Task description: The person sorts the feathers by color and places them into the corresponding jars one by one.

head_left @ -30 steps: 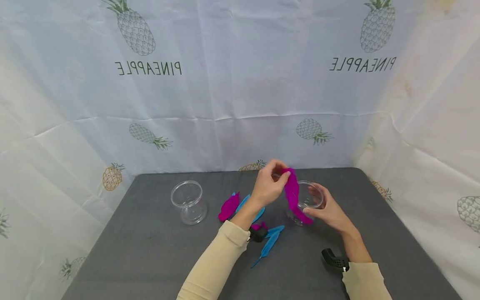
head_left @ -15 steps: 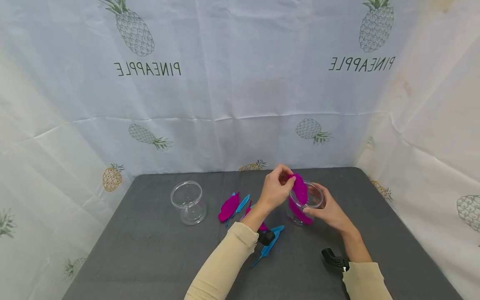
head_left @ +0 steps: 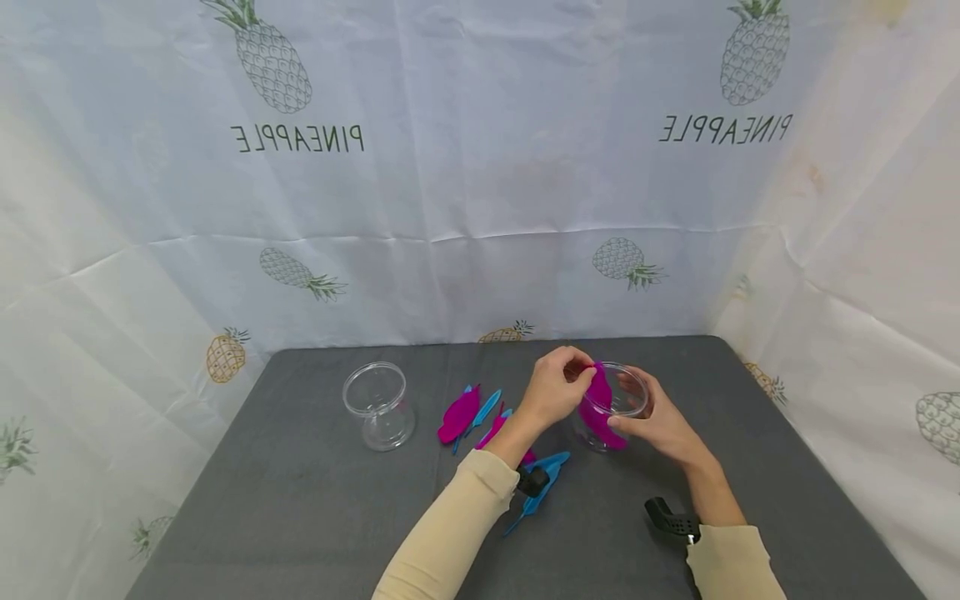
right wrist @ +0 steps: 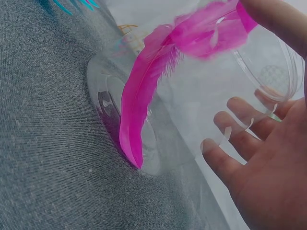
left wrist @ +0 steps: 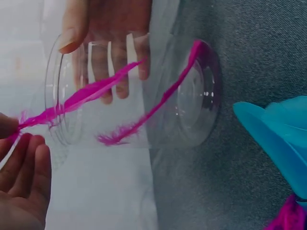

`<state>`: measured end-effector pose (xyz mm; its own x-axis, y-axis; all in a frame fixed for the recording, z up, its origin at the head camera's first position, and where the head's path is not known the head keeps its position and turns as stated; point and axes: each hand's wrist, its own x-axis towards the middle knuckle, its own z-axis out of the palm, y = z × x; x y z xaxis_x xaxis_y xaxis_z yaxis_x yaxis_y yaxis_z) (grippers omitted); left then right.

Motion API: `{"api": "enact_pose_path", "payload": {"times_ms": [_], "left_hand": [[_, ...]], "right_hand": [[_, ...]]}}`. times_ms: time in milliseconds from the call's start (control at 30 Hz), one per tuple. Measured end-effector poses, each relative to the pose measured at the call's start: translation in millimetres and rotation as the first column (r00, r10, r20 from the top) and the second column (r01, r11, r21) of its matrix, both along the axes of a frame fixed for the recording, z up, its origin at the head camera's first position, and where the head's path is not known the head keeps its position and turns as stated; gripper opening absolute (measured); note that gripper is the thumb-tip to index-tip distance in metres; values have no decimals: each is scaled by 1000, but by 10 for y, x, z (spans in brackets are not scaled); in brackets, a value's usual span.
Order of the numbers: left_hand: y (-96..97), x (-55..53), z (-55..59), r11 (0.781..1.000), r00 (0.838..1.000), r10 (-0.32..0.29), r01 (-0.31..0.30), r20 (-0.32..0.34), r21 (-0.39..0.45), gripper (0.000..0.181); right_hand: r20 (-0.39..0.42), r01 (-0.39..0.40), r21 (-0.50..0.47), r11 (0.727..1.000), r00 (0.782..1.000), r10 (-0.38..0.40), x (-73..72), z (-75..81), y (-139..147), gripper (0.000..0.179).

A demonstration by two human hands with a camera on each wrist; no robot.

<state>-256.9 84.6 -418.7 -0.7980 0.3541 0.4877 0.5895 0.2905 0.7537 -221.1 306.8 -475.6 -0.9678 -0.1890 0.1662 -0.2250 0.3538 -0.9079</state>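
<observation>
A clear jar (head_left: pixel 624 410) stands upright on the right part of the table. My right hand (head_left: pixel 656 421) grips it from the right, fingers round the far side and thumb at the near side. With thumb and fingertips, my left hand (head_left: pixel 557 385) pinches one end of a magenta feather (left wrist: pixel 88 94) at the jar's mouth; the feather's other end reaches down inside. Another magenta feather (left wrist: pixel 165 96) leans within the jar, its lower end at the bottom, as the right wrist view also shows.
A second clear jar (head_left: pixel 377 412) stands at the left. Between the jars lie a magenta feather (head_left: pixel 459 414), a blue feather (head_left: pixel 487 407) and others partly hidden by my left forearm. Nearer me is another blue feather (head_left: pixel 542 487). A pineapple-print curtain (head_left: pixel 480 167) hangs behind the dark table (head_left: pixel 285 500).
My left hand has moved right and down, lowering the pinched magenta feather from above the rim into the jar. My right hand and the jar stay in place.
</observation>
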Motion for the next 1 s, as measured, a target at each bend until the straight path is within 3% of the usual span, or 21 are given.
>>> {"api": "enact_pose_path", "payload": {"times_ms": [167,300,400,800,1000], "left_hand": [[-27,-5,-22,993,999,35,-35,-4,-112,14],[-77,-11,-15,964,998,61,-59,0,-259,21],[-129,-12,2,946,998,60,-55,3,-320,25],[-428,1,104,961,997,-2,-19,-74,-277,20],[-586,38,143,958,995,-25,-3,-93,-288,20]], "right_hand": [[1,4,9,1000,1000,-4,-4,-2,9,96],[-1,1,12,1000,1000,-1,1,-2,17,96],[-3,-4,3,1000,1000,4,0,1,20,95],[-13,-13,-9,1000,1000,13,4,-3,27,95],[-17,-14,-22,1000,1000,14,15,8,21,94]]}}
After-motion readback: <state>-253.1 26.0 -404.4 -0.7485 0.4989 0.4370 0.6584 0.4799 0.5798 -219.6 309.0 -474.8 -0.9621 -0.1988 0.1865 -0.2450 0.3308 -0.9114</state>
